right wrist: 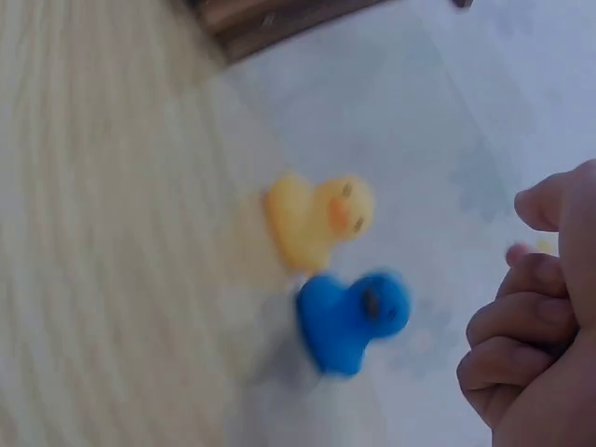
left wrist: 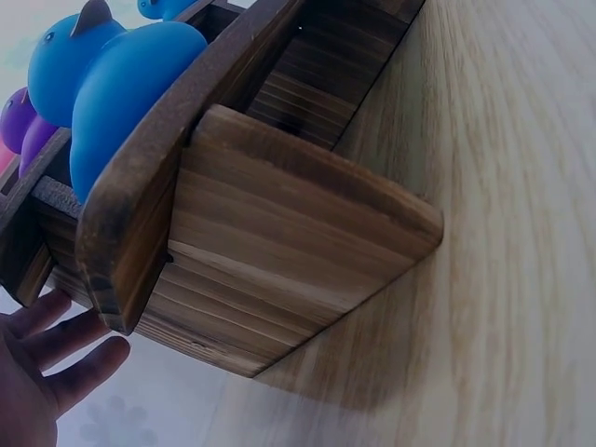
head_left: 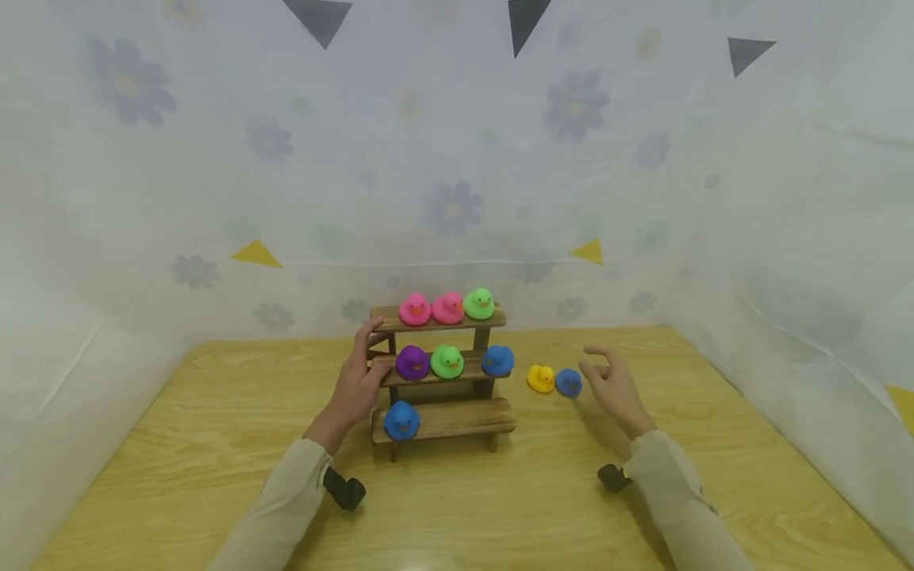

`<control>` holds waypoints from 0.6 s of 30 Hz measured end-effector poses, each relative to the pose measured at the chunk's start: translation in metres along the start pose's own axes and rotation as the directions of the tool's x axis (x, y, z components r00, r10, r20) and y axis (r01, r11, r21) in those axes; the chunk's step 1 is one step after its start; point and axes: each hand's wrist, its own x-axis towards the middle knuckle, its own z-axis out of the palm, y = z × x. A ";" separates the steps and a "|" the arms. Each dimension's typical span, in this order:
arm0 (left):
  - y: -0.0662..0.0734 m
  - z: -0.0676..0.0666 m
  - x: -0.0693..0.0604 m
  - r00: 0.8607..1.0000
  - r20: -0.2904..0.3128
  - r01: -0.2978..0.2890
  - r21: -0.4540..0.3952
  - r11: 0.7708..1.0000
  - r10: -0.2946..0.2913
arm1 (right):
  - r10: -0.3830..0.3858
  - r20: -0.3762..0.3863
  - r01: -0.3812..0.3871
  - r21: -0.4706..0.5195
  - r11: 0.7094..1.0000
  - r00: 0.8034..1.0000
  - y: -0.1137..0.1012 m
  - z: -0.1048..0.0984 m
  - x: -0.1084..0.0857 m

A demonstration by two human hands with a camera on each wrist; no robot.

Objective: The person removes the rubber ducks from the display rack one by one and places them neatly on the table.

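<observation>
Sleeves point(head_left: 278, 496) lie nearest, left fingers point(left wrist: 91, 374) gripping a rack point(head_left: 467, 417) of seven ducks point(head_left: 447, 362), right fingers point(right wrist: 517, 318) loosely curled, empty.

wooden stand point(head_left: 464, 419): three-tiered, upright | blue duck point(head_left: 569, 385): upright, on tabletop point(head_left: 543, 492), right of stand

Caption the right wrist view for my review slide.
Yellow duck and blue duck beside each other on the table, the right hand apart from both.

Flowered sheet point(head_left: 385, 103) behind table point(head_left: 493, 515); grey triangles point(head_left: 321, 20) above yellow triangles point(head_left: 257, 254).
</observation>
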 end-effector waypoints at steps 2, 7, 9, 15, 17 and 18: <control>-0.001 -0.001 0.001 1.000 0.002 0.010 0.008 1.000 -0.010 | -0.053 0.022 0.053 -0.009 0.999 0.998 -0.016 0.003 -0.002; -0.002 -0.004 0.003 1.000 -0.012 -0.013 0.025 1.000 0.014 | -0.244 0.203 0.252 -0.019 0.967 0.948 -0.065 0.023 -0.011; -0.003 -0.003 0.003 0.999 -0.014 -0.034 0.033 0.999 0.034 | -0.318 0.263 0.331 -0.002 0.944 0.911 -0.078 0.033 -0.017; -0.007 -0.001 0.003 0.999 -0.002 -0.048 0.055 0.997 0.048 | -0.422 0.360 0.442 0.030 0.897 0.832 -0.102 0.061 -0.036; -0.007 -0.001 0.002 0.999 0.001 -0.048 0.054 0.997 0.048 | -0.433 0.387 0.460 0.025 0.888 0.814 -0.106 0.069 -0.040; -0.007 -0.001 0.002 0.999 0.002 -0.047 0.052 0.998 0.047 | -0.439 0.398 0.471 0.019 0.882 0.806 -0.107 0.073 -0.041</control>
